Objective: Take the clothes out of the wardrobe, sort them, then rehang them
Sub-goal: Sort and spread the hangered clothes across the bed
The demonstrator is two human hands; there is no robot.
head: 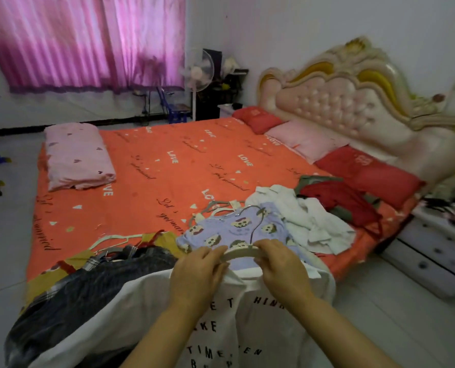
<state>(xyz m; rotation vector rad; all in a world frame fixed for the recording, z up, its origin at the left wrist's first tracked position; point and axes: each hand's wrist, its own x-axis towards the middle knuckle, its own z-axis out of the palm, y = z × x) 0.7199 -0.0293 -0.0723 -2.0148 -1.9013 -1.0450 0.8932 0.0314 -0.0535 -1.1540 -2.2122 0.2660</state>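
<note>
A white T-shirt with black lettering (247, 325) lies at the near edge of the bed. A pale hanger (241, 253) sits at its collar. My left hand (197, 272) grips the hanger's left arm together with the shirt's neck. My right hand (282, 264) grips the right arm. Just beyond lies a lilac cartoon-print top (237, 229) with a wire hanger on it. Right of that are a crumpled white garment (311, 219) and a red and grey-green garment (340, 200). To the left lie dark jeans (93, 282) and a yellow piece (61, 266).
Loose hangers (114, 239) lie on the orange bedsheet (167, 166). A folded pink quilt (77, 158) sits far left, with red and pink pillows (353, 166) at the padded headboard (340, 102). A white drawer unit (433, 245) stands to the right, and a fan (198, 70) stands by the pink curtains.
</note>
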